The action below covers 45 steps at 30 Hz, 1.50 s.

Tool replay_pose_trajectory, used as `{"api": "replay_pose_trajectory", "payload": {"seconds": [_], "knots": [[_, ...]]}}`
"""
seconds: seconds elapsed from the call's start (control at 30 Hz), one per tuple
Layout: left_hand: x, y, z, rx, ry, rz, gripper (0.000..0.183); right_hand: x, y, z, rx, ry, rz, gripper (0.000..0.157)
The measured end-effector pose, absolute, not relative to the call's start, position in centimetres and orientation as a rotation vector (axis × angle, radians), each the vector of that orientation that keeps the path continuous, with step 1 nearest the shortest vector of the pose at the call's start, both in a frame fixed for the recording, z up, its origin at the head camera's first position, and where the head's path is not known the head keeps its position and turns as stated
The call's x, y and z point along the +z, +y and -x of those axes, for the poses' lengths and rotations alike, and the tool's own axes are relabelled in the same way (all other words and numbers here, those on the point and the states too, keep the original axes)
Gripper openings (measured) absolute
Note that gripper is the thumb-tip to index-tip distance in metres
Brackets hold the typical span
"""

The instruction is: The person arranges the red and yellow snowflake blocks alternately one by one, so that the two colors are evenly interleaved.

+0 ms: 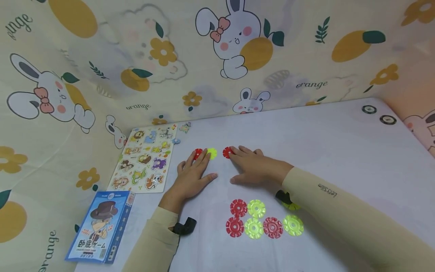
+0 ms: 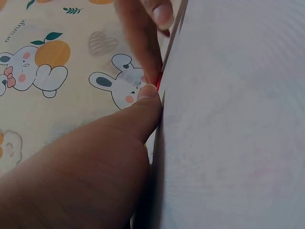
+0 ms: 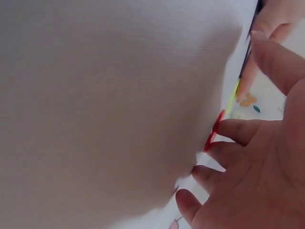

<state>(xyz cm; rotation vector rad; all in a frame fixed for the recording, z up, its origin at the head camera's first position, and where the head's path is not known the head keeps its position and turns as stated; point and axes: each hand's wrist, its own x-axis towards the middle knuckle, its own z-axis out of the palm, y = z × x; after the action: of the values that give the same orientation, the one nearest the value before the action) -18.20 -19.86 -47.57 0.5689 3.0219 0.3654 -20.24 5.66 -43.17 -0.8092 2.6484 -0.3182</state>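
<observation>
Cream cloth printed with rabbits and oranges rises behind the pale, finely textured worktop. My tan right sleeve, soft fabric, slants across it. To the left lie a flat board of animal pictures and a glossy blue box, both apart from the discs I am handling.

My right hand lies low, fingers spread; my left hand has its fingers nearly straight, thumb held away. Neither pinches anything.

Shiny, notched, holed like little wheels, the discs look plastic. Nearest me, one group seems laid: front red disc, front yellow disc, second red disc and second yellow disc in a row, with an upper red disc and upper yellow disc behind. Another yellow disc is partly hidden by my sleeve.

Farther off, I judge the work unfinished: my left fingers cover part of the far-left red disc beside the far yellow disc; across a gap, my right fingertips touch the far-right red disc. How many more belong there, I cannot tell.
</observation>
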Motion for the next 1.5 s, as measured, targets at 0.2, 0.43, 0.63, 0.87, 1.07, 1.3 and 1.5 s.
{"api": "replay_pose_trajectory", "payload": {"seconds": [0.2, 0.43, 0.63, 0.87, 1.07, 1.3, 1.5], "knots": [[-47.7, -19.9, 18.4, 0.368, 3.016, -0.576, 0.082, -43.1, 4.3, 20.9, -0.306, 2.608, 0.819, 0.102], [-47.7, -19.9, 18.5, 0.352, 3.012, -0.576, 0.083, -43.2, 4.1, 21.0, -0.308, 2.609, 0.827, 0.103], [-47.8, -19.8, 18.6, 0.354, 3.013, -0.579, 0.083, -43.7, 4.4, 21.2, -0.312, 2.602, 0.85, 0.103], [-47.8, -19.7, 18.5, 0.366, 3.008, -0.56, 0.082, -43.7, 5.5, 21.6, -0.503, 2.582, 0.858, 0.099], [-47.7, -19.8, 18.3, 0.359, 2.994, -0.542, 0.083, -43.1, 9.7, 20.4, -1.049, 2.438, 0.722, 0.076], [-47.5, -20.0, 18.3, 0.379, 3.007, -0.561, 0.083, -44.3, 16.6, 17.1, -1.552, 2.201, 0.699, 0.045], [-47.7, -20.0, 18.4, 0.366, 3.014, -0.578, 0.082, -45.0, 21.0, 13.7, -1.652, 2.16, 0.729, 0.043]]}}
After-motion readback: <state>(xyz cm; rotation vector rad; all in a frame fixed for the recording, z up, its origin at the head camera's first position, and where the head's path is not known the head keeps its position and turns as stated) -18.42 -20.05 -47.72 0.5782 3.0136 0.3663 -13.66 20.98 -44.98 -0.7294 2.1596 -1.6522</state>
